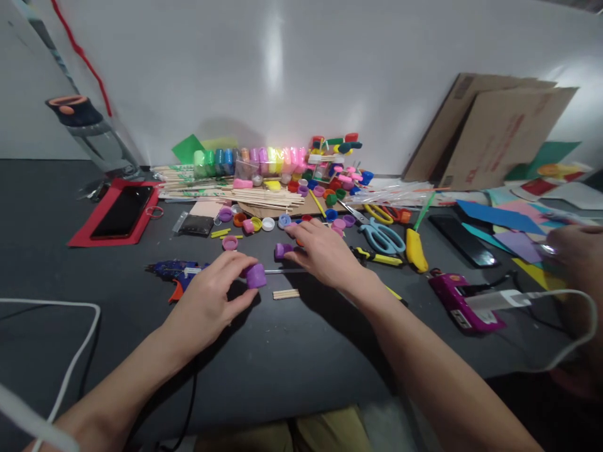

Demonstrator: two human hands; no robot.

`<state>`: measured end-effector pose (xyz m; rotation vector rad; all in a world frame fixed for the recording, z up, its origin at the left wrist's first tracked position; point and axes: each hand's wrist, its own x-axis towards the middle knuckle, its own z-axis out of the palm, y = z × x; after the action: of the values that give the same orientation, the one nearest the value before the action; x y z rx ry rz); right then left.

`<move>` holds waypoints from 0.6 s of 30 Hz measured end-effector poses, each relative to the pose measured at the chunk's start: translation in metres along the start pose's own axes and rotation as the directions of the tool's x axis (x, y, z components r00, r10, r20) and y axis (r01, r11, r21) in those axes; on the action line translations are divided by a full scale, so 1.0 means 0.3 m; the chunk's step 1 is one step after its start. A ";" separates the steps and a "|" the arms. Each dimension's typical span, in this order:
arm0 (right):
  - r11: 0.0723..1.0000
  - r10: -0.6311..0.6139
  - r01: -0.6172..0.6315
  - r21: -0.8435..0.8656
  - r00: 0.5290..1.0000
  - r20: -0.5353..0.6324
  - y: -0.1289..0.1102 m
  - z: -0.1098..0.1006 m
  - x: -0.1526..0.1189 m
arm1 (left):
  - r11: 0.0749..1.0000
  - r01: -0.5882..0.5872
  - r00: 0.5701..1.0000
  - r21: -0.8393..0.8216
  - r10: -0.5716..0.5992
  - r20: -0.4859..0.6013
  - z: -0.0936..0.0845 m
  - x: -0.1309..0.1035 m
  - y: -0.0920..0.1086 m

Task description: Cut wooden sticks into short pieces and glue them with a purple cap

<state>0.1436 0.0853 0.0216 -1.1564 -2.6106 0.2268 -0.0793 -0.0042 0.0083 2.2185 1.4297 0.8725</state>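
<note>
Between the thumb and fingers of my left hand (pixel 217 290) is a purple cap-like piece (pixel 255 276). My right hand (pixel 323 252) is closed on a second, darker purple cap (pixel 283 251), held at its right side. A thin rod (pixel 287 271) lies behind the left piece and reaches toward my right wrist. Nearer to me, a small bundle of short wooden sticks (pixel 286 294) rests on the dark table (pixel 282 351). The blue glue gun (pixel 174 270) lies left of my left hand, partly hidden by it.
Colored caps (pixel 268 223), wooden sticks (pixel 268 198) and clay tubs (pixel 277 160) spread behind my hands. Blue scissors (pixel 382 237), a yellow cutter (pixel 416 250) and a magenta device (pixel 466 301) lie right. A bottle (pixel 98 141) stands left. Another person's hand (pixel 575 251) is at far right.
</note>
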 end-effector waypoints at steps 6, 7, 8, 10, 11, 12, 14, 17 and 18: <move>0.989 0.081 -0.076 -0.124 0.996 0.038 0.002 0.058 0.019 | 0.996 0.055 0.976 0.068 -0.068 0.207 0.024 -0.007 0.003; 0.987 0.099 -0.094 -0.127 0.995 0.034 -0.009 0.051 0.013 | 0.996 0.055 0.974 0.075 -0.070 0.217 0.026 -0.007 0.003; 0.985 0.119 -0.114 -0.126 0.992 0.031 -0.020 0.039 0.002 | 0.995 0.060 0.972 0.079 -0.077 0.224 0.026 -0.007 0.004; 0.979 0.170 -0.165 -0.123 0.985 0.030 -0.040 0.009 -0.033 | 0.993 0.082 0.966 0.080 -0.099 0.237 0.027 -0.006 0.007; 0.975 0.195 -0.189 -0.120 0.980 0.041 -0.049 -0.006 -0.056 | 0.993 0.091 0.964 0.077 -0.107 0.245 0.028 -0.006 0.008; 0.968 0.226 -0.219 -0.122 0.973 0.049 -0.057 -0.019 -0.079 | 0.993 0.096 0.962 0.071 -0.111 0.251 0.030 -0.007 0.010; 0.953 0.285 -0.275 -0.130 0.956 0.064 -0.071 -0.035 -0.127 | 0.994 0.094 0.960 0.059 -0.107 0.261 0.035 -0.008 0.011; 0.927 0.355 -0.340 -0.160 0.932 0.071 -0.090 -0.029 -0.185 | 0.995 0.088 0.957 0.047 -0.098 0.273 0.040 -0.009 0.010; 0.918 0.371 -0.355 -0.176 0.926 0.067 -0.097 -0.022 -0.199 | 0.995 0.090 0.955 0.046 -0.100 0.280 0.039 -0.009 0.009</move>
<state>0.1636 0.0216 0.0240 -1.7300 -2.5129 0.1510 -0.0704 -0.0075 0.0003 2.1723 1.4067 0.4802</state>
